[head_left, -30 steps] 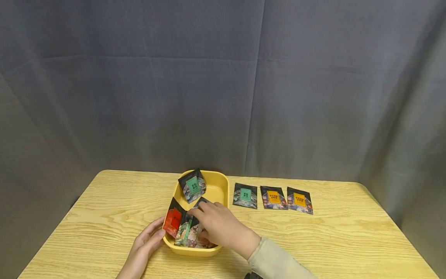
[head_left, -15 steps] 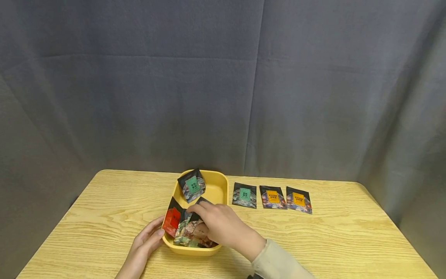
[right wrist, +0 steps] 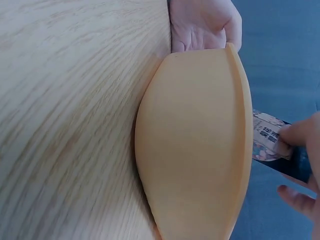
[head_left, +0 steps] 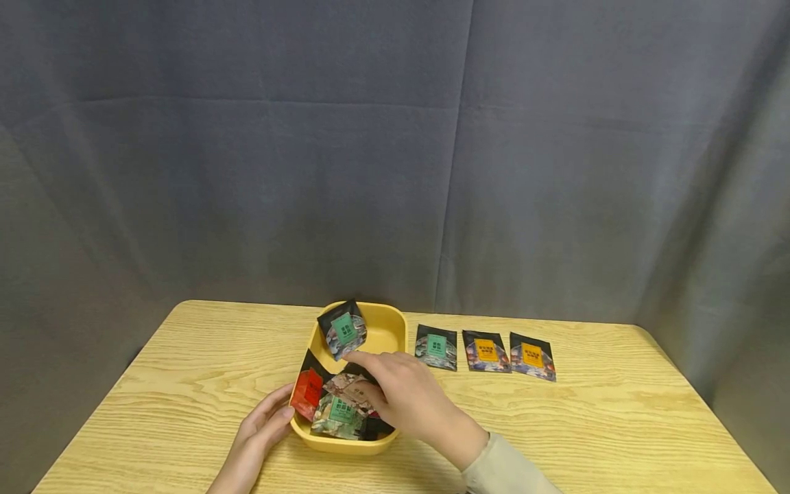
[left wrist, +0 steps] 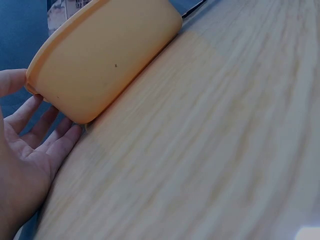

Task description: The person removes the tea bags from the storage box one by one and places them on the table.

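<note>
My right hand (head_left: 412,398) is over the near half of a yellow plastic bin (head_left: 387,331), pinching a small black packet with a pinkish label (right wrist: 266,131) between thumb and fingers. Below this packet lies a green-label packet (head_left: 338,420); darker packets beside it are partly hidden by the hand. A red packet (head_left: 306,396) leans at the bin's left wall, and another green-label packet (head_left: 344,331) leans over the far left rim. At the near left corner, my left hand (head_left: 259,429) holds the bin, its thumb at the rim and fingers against the outer wall.
On the wooden table (head_left: 592,412), right of the bin, lie a green-label packet (head_left: 436,347) and two orange-label packets, one nearer (head_left: 486,351) and one farther right (head_left: 533,356). A grey curtain (head_left: 395,171) hangs behind the table.
The right hand has lifted the pink-label packet off the others and tilted it, uncovering the green-label packet below. The left hand and bin stay in place.
</note>
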The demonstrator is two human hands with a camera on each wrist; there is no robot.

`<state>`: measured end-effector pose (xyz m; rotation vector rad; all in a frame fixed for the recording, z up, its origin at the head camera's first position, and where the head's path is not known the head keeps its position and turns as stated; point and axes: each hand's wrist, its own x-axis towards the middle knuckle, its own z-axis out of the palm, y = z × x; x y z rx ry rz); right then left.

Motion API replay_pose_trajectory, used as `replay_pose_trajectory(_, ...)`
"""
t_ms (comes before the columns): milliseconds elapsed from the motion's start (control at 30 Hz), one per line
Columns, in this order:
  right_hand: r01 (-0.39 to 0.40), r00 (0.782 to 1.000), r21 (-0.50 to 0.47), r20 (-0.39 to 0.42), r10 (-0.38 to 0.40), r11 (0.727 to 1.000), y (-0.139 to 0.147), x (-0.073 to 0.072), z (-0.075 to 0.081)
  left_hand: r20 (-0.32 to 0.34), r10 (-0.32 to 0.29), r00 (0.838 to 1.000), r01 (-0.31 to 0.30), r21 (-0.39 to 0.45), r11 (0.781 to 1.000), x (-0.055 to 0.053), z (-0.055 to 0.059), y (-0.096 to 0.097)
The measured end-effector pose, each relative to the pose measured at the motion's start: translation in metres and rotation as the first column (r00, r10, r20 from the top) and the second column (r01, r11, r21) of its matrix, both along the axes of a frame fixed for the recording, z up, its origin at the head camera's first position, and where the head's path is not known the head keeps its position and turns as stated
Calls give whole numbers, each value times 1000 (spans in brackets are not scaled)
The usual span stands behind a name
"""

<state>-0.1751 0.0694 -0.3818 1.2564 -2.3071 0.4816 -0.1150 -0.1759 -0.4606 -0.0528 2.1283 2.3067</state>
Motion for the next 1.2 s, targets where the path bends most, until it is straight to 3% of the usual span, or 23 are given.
replay_pose_trajectory(267,46,999,-160,15,-45,986,13,3,1,-9,9,1000,-9,10,1000,0,0,0)
replay_pose_trajectory(533,102,994,-249,-8,-108,963,35,2,0,-5,10,1000,-10,28,1000,1,-1,0)
replay_pose_trajectory(833,173,985,-306,69,-160,936,68,0,2,-9,4,1000,-4,22,1000,0,0,0)
replay_pose_trajectory(1200,263,965,-290,58,-257,920,102,-6,-1,-11,7,1000,-6,27,1000,0,1,0)
